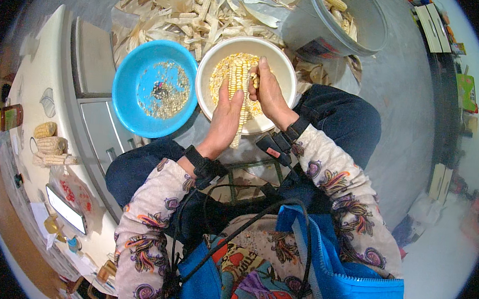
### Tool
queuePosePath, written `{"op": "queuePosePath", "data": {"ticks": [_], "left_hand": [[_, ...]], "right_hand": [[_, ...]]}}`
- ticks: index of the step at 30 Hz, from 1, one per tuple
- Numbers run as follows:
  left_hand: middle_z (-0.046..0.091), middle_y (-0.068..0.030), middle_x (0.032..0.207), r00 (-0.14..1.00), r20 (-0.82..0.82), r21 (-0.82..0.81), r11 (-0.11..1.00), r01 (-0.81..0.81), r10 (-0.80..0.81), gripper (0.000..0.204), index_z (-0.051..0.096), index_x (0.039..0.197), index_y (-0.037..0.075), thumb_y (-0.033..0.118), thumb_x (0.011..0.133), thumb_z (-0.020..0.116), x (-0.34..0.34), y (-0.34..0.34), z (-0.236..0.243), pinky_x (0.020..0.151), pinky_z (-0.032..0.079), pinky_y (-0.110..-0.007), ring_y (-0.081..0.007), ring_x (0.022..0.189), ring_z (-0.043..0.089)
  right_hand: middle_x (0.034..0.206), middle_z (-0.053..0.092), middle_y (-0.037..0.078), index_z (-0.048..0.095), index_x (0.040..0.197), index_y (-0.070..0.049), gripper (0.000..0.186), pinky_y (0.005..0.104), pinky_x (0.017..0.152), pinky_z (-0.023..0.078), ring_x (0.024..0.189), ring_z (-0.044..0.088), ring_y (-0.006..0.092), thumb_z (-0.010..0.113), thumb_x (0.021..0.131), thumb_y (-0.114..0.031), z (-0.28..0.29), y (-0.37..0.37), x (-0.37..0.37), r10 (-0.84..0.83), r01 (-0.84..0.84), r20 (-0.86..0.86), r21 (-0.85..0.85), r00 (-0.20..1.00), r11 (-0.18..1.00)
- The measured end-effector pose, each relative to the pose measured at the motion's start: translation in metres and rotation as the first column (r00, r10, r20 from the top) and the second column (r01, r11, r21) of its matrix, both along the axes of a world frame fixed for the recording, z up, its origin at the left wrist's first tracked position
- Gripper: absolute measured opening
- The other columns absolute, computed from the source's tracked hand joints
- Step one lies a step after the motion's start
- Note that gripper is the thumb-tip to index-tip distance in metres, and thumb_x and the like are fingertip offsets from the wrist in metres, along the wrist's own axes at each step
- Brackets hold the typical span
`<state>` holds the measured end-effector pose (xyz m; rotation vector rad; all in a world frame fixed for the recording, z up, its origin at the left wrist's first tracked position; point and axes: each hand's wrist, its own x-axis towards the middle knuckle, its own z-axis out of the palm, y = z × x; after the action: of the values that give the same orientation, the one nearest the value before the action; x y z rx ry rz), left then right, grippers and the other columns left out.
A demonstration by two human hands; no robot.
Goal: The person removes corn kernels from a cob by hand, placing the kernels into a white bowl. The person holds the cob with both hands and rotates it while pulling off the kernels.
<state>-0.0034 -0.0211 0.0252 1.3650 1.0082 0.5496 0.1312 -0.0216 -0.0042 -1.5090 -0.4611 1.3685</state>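
Note:
My left hand [226, 121] is closed around a pale yellow ear of corn [238, 84]. The ear stands lengthwise over a white bowl [203, 94], and most of its kernels are on it. Against its right side is my right hand [272, 95], thumb up and fingers curled. Something small and yellowish shows between those fingers; whether it is loose kernels or a piece of cob I cannot make out. Loose yellow kernels [221, 70] cover the bottom of the bowl. To its left, touching or nearly so, stands a blue basin [123, 83] with small pale bits and a dark spot inside.
Stripped cobs and husks [176, 14] lie heaped behind the bowls. A grey bucket [303, 29] with ears of corn stands at the back right. At left is a white cabinet [60, 87], with several ears [51, 146] and a phone [66, 209] on top. Cables cross my lap.

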Motion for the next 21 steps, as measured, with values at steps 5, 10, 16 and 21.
{"op": "queuePosePath", "data": {"ticks": [5, 10, 16, 21], "left_hand": [[0.03, -0.0232, 0.136, 0.999, -0.031, 0.072, 0.997, 0.012, -0.01, 0.058, 0.012, 0.137, -0.005, 0.024, 0.094, 0.038, 0.003, -0.003, -0.002, 0.103, 0.024, -0.032, -0.0286, 0.125, 0.032], [0.029, -0.0235, 0.136, 1.0, -0.007, 0.08, 0.997, 0.013, -0.013, 0.057, 0.012, 0.137, -0.005, 0.022, 0.094, 0.038, 0.004, -0.006, -0.004, 0.103, 0.024, -0.033, -0.0292, 0.126, 0.031], [0.028, -0.024, 0.136, 0.999, 0.025, 0.124, 0.992, 0.022, -0.025, 0.057, 0.013, 0.136, -0.005, 0.021, 0.093, 0.041, 0.003, -0.003, -0.006, 0.103, 0.024, -0.033, -0.0299, 0.126, 0.03], [0.029, -0.0242, 0.135, 0.999, 0.001, 0.194, 0.98, 0.041, -0.042, 0.057, 0.014, 0.136, -0.005, 0.02, 0.092, 0.041, 0.002, -0.001, -0.009, 0.104, 0.023, -0.034, -0.0304, 0.126, 0.03]], "right_hand": [[0.068, 0.048, 0.004, 0.049, 0.091, -0.004, 0.048, 0.0236, 0.05, 0.037, 0.055, 0.044, 0.0105, 0.032, 0.093, -0.049, 0.003, 0.009, 0.002, 0.07, -0.131, 0.482, 0.094, 0.873, 0.987], [0.082, 0.053, 0.023, 0.048, 0.09, 0.001, 0.039, 0.042, 0.073, 0.04, 0.08, 0.052, 0.0373, 0.034, 0.094, -0.035, 0.0, 0.006, -0.001, -0.05, -0.068, 0.578, 0.182, 0.814, 0.981], [0.082, 0.053, 0.012, 0.051, 0.092, -0.001, 0.038, 0.0317, 0.067, 0.041, 0.074, 0.05, 0.0213, 0.032, 0.095, -0.035, 0.007, 0.007, 0.002, -0.03, -0.026, 0.413, 0.129, 0.91, 0.991], [0.085, 0.054, 0.019, 0.049, 0.096, 0.0, 0.042, 0.0391, 0.076, 0.04, 0.081, 0.053, 0.0328, 0.032, 0.094, -0.038, 0.01, 0.007, 0.006, 0.033, -0.105, 0.468, 0.129, 0.883, 0.986]]}}
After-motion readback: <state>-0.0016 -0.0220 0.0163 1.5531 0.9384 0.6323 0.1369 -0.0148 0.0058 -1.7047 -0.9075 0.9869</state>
